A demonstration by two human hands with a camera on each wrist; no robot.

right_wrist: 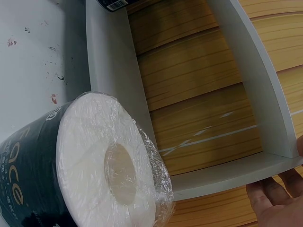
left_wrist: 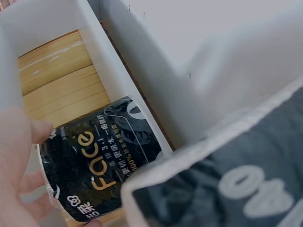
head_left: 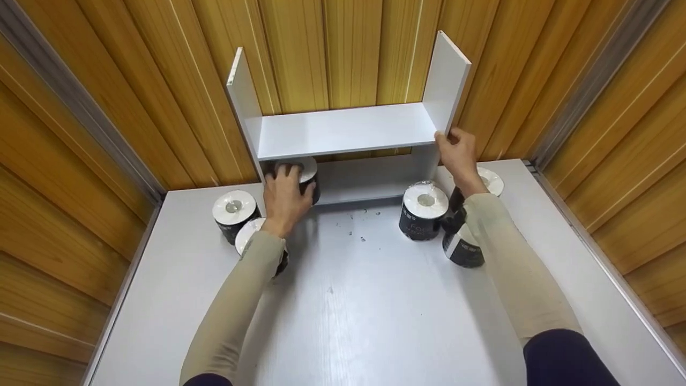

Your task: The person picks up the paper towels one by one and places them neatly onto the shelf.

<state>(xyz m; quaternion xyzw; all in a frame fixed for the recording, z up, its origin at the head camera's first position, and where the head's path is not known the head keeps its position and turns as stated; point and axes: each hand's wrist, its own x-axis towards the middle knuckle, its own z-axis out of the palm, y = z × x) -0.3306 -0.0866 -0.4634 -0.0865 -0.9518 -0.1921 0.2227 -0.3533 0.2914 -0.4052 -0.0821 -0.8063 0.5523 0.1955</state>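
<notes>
Head view: left hand [head_left: 288, 199] grips roll [head_left: 309, 170], partly hidden by shelf [head_left: 348, 128]; right hand [head_left: 462, 160] pinches shelf's side.

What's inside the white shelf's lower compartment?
One wrapped roll, upright at the left end, gripped by the left hand. In the head view, that hand covers part of it; the upper board hides some of the back.

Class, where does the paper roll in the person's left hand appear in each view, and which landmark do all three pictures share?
Head: the paper roll is left of centre, in the shelf's lower level, partly covered by the left hand.
Left wrist: lower left, its black wrapper reading "Face".
Right wrist: only a dark, barcoded piece, apparently this roll, cut off at the top edge, left of centre.
Shared landmark: the white shelf.
</notes>
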